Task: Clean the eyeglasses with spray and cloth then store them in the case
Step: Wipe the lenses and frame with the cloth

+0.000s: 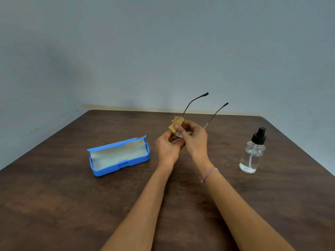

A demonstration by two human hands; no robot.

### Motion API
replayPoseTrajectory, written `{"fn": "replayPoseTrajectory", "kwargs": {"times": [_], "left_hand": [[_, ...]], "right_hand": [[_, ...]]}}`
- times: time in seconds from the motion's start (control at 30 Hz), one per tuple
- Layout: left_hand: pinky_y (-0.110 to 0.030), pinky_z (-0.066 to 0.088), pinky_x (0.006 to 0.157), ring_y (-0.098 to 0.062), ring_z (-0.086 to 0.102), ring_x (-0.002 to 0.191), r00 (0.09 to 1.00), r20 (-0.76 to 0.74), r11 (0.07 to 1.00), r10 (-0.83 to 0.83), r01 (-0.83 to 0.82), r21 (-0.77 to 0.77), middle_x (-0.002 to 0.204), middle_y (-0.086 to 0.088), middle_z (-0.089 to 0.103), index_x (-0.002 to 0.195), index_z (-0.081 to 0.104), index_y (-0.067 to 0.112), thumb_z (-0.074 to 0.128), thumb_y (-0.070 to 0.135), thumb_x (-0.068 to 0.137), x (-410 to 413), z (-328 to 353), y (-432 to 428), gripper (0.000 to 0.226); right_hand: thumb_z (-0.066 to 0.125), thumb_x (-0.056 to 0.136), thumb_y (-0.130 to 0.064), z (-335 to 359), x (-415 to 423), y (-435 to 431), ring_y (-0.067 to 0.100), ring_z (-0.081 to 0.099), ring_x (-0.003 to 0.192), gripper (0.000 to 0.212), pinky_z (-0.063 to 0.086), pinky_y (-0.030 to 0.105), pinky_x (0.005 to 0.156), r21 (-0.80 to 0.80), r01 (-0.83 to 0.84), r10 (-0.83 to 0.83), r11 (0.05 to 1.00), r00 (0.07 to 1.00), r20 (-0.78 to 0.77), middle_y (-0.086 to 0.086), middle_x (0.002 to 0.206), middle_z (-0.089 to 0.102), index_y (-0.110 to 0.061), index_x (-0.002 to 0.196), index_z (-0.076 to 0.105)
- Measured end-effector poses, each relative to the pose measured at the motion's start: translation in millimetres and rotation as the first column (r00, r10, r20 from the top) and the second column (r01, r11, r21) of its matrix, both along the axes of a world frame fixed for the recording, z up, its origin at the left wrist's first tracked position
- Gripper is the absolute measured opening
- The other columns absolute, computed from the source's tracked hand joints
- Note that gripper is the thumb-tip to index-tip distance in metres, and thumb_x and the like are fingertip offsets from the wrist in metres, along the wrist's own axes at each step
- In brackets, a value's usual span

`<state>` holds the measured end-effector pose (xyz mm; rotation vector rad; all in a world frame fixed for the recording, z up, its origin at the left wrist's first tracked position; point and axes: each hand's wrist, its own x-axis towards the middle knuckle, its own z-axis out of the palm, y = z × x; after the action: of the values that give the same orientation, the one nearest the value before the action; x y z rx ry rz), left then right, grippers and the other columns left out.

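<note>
Both hands are raised above the middle of the table. My left hand (167, 148) pinches a folded tan cloth (175, 124) against the front of the eyeglasses. My right hand (194, 140) grips the eyeglasses (215, 114) at the frame; their two thin temples with black tips stick up and away to the right. The lenses are mostly hidden behind my fingers. A blue glasses case (119, 156) lies open on the table to the left, its pale lining showing. A clear spray bottle (252, 153) with a black pump top stands upright to the right.
Everything sits on a dark brown wooden table (54, 205), whose far edge meets a grey wall (163, 51). The table's right corner slopes off near the spray bottle. A braided bracelet (209, 173) is on my right wrist.
</note>
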<state>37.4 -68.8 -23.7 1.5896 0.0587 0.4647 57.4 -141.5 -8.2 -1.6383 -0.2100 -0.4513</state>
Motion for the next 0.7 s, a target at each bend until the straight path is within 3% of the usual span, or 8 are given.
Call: {"fn": "replayPoseTrajectory", "kwargs": {"times": [0.07,0.17,0.33,0.4,0.53,0.63,0.7], "left_hand": [[-0.02,0.054,0.078,-0.004,0.064,0.088,1.0,-0.001,1.0,0.012,-0.012,-0.008,0.091,0.006,0.068,0.105,0.066,0.022,0.067,0.007,0.082,0.1,-0.2,0.8,0.027],[-0.017,0.052,0.077,-0.002,0.063,0.09,1.0,-0.006,1.0,-0.004,0.004,0.009,0.092,0.009,0.067,0.111,0.065,0.019,0.067,0.008,0.082,0.4,-0.5,0.4,0.031],[-0.013,0.05,0.077,0.003,0.062,0.087,0.999,-0.015,0.999,-0.037,0.038,0.037,0.09,0.013,0.067,0.111,0.064,0.019,0.075,0.01,0.075,-0.2,-1.7,-3.0,0.039],[-0.011,0.05,0.074,0.005,0.061,0.085,0.999,-0.019,0.998,-0.031,0.032,0.048,0.091,0.011,0.067,0.11,0.064,0.019,0.074,0.009,0.076,-0.3,-1.0,-3.1,0.036],[-0.005,0.047,0.063,0.004,0.062,0.081,1.0,-0.01,1.0,-0.003,0.004,0.018,0.087,0.01,0.067,0.105,0.067,0.017,0.068,0.007,0.082,-0.5,0.2,0.5,0.025],[-0.003,0.045,0.059,0.007,0.059,0.077,1.0,-0.027,1.0,-0.003,0.004,0.028,0.083,0.015,0.063,0.107,0.065,0.018,0.067,0.008,0.083,-0.4,0.5,1.0,0.026],[-0.002,0.045,0.06,0.01,0.058,0.075,0.999,-0.029,0.999,-0.02,0.021,0.028,0.083,0.016,0.064,0.107,0.066,0.018,0.07,0.009,0.08,-0.1,-0.8,0.2,0.028]], "right_hand": [[0.073,0.079,-0.019,-0.4,-1.7,0.6,0.0,0.061,0.084,0.027,0.044,0.004,0.07,-0.056,-0.012,0.013,0.998,1.0,0.017,-0.007,0.09,0.068,-0.014,0.105,0.068],[0.075,0.076,-0.019,2.7,-2.3,-0.6,-0.002,0.059,0.078,0.026,0.044,0.006,0.068,-0.07,0.031,-0.03,0.997,0.999,0.016,-0.008,0.085,0.067,-0.016,0.101,0.069],[0.07,0.082,-0.009,18.2,-7.5,-9.8,-0.008,0.062,0.057,0.023,0.044,0.005,0.052,0.36,0.0,-0.003,0.933,1.0,0.006,0.007,0.084,0.065,0.003,0.101,0.066],[0.071,0.081,-0.01,16.3,-8.3,-7.0,-0.006,0.064,0.062,0.024,0.047,0.007,0.056,0.322,0.003,-0.001,0.947,1.0,-0.007,0.004,0.082,0.067,0.001,0.101,0.067],[0.077,0.075,-0.023,0.3,-4.0,4.6,0.011,0.066,0.087,0.026,0.053,0.022,0.075,0.094,0.018,-0.01,0.995,0.997,-0.082,-0.002,0.087,0.071,-0.015,0.099,0.071],[0.078,0.074,-0.026,0.3,-2.7,3.6,0.004,0.064,0.081,0.029,0.05,0.016,0.071,0.025,0.033,-0.03,0.999,0.996,-0.083,-0.003,0.085,0.071,-0.015,0.099,0.072],[0.078,0.074,-0.026,4.3,-3.3,0.5,-0.003,0.062,0.071,0.023,0.049,0.015,0.067,0.081,0.07,-0.064,0.994,0.995,-0.07,-0.006,0.079,0.07,-0.016,0.095,0.072]]}}
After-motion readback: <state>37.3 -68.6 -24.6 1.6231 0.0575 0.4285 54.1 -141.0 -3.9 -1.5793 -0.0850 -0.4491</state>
